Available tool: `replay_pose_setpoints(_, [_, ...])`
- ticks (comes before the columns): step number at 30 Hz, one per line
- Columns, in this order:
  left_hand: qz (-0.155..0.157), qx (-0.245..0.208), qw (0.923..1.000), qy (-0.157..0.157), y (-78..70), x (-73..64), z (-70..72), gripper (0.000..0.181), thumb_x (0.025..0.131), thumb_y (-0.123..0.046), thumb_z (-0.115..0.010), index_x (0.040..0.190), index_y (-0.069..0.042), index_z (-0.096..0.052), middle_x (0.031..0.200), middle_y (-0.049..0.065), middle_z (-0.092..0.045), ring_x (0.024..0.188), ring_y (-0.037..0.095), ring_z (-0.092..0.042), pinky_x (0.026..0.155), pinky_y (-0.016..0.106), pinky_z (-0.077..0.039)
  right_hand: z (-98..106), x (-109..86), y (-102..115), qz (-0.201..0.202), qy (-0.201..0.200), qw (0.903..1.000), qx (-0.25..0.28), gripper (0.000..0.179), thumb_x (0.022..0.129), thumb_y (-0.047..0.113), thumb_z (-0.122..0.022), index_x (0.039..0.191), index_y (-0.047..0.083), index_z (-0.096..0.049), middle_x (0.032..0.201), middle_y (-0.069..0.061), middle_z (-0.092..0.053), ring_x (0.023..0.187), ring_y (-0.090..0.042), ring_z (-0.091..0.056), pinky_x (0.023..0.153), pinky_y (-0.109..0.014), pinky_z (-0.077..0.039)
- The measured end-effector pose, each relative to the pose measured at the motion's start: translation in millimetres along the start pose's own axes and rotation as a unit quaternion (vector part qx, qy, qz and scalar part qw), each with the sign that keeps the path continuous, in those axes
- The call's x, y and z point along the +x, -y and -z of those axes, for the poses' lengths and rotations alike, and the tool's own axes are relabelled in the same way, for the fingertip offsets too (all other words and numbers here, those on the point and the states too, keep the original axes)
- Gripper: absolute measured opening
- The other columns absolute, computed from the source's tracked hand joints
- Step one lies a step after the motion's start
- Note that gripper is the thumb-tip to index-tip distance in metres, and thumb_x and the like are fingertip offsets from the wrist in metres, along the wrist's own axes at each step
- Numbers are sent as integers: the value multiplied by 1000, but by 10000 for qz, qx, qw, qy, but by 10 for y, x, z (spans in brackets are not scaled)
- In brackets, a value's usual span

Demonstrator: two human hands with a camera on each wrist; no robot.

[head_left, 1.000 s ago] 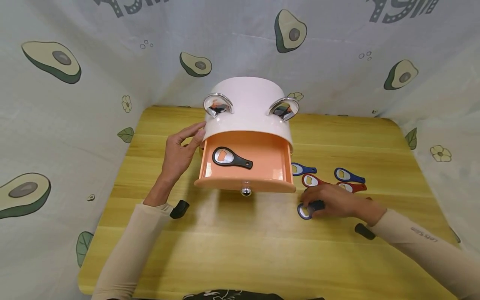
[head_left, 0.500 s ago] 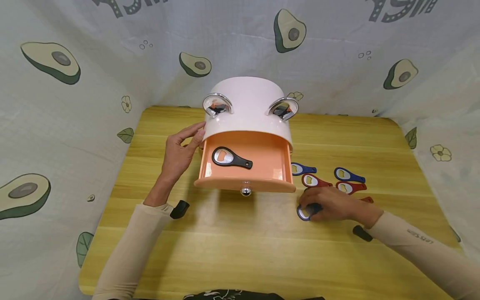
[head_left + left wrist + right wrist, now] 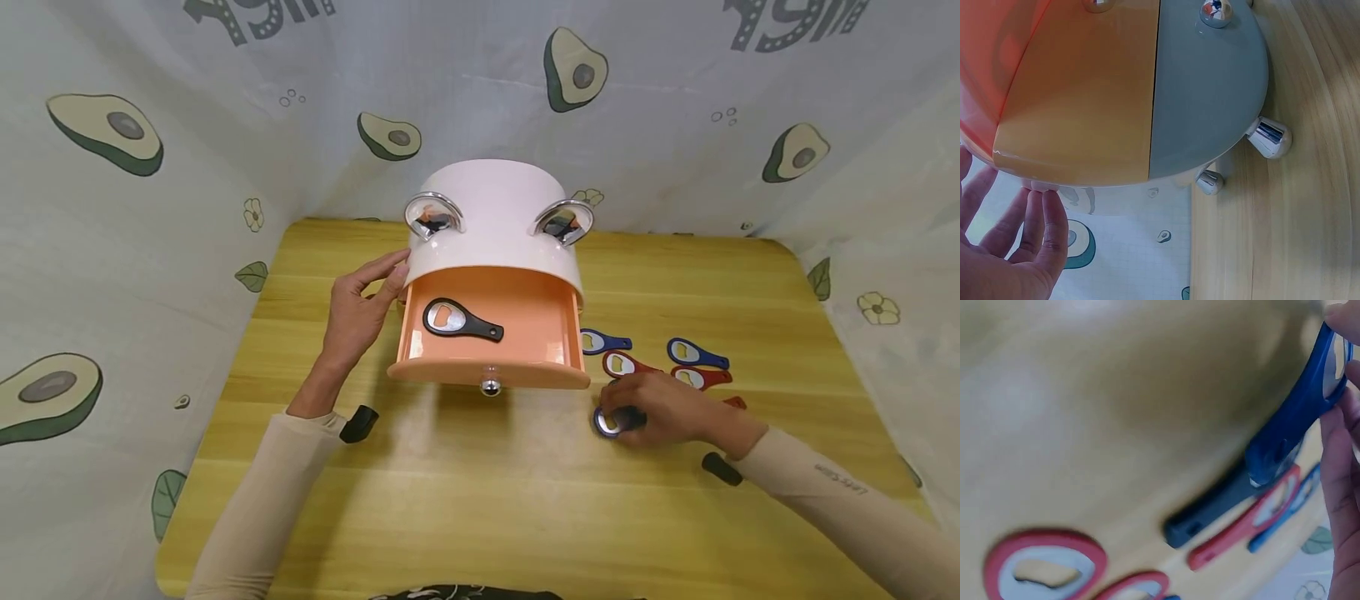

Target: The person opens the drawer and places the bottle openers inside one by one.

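My right hand (image 3: 663, 408) pinches a blue bottle opener (image 3: 1291, 419) by its metal head end, the handle pointing away from the fingers in the right wrist view. Under that handle lies a black bottle opener (image 3: 1207, 503), mostly hidden by the hand in the head view. With fingers nearly straight, my left hand (image 3: 356, 312) touches the left side of a rounded white drawer box (image 3: 491, 179). Its orange drawer (image 3: 487, 372), with a silver knob (image 3: 491, 387), stands pulled out. Inside the drawer lies another black bottle opener (image 3: 476, 327).
Right of the drawer lie blue bottle openers (image 3: 697, 353) and red bottle openers (image 3: 628, 364) on the wooden table (image 3: 480, 508). Two chrome rings (image 3: 564, 222) jut from the box front. A grey lower drawer front (image 3: 1210, 100) and silver feet (image 3: 1270, 137) show in the left wrist view.
My right hand and forearm have shifted slightly left, uncovering a red opener's handle behind the wrist. My left hand stays at the box. The whole head view has tilted a little.
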State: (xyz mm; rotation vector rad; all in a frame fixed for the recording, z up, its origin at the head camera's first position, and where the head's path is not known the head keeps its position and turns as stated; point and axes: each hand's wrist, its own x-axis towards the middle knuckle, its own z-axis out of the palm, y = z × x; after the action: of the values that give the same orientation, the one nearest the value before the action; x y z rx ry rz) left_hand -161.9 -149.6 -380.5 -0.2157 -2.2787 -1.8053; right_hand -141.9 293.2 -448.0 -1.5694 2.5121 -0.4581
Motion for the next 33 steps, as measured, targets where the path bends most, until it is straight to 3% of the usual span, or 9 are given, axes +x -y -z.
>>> replay_pose_setpoints(5, [-28,30,10000,-27,6,5,1,32,102,-22,-61,132,-15,-68,135,6,-65,124,19,-61,88,22,-54,156,35,15,34,-313,9993,-200,32,68,22,-90,96,17,-75,98,8,-69,86,-6,-62,71,-29,-56])
replay_pose_setpoints(12, [11,-68,10000,-19,16,4,1,32,102,-22,-61,131,-15,-69,135,6,-65,123,19,-61,92,26,-55,464,94,61,159,-669,9961,-555,35,68,22,-90,100,14,-77,103,0,-72,87,-12,-66,66,-29,-57])
replay_pose_setpoints(18, [-15,-25,10000,-15,19,9,-5,32,102,-21,-61,132,-15,-68,134,7,-66,123,20,-61,90,20,-53,732,172,181,-217,-854,9949,-486,38,65,17,-91,100,14,-77,104,-2,-74,85,-13,-68,65,-28,-57])
replay_pose_setpoints(22, [10,-16,10000,-8,16,6,-10,32,102,-21,-61,132,-14,-68,135,7,-65,123,20,-60,90,21,-53,933,249,296,-507,-1012,9931,-308,36,65,14,-90,99,15,-77,99,4,-74,81,-7,-66,68,-24,-56])
replay_pose_setpoints(28, [53,-39,10000,-17,19,4,-6,32,102,-22,-61,132,-14,-68,136,7,-65,123,20,-60,88,21,-54,1259,378,448,-597,-1217,9903,-293,38,65,15,-91,100,17,-77,85,15,-69,72,-1,-58,67,-12,-50])
replay_pose_setpoints(33, [13,-36,10000,-14,12,1,-1,32,102,-22,-61,132,-15,-68,136,6,-65,122,20,-61,87,21,-55,1455,497,537,-615,-1188,9904,-358,40,66,17,-92,103,20,-77,80,22,-63,73,-1,-56,62,-12,-41])
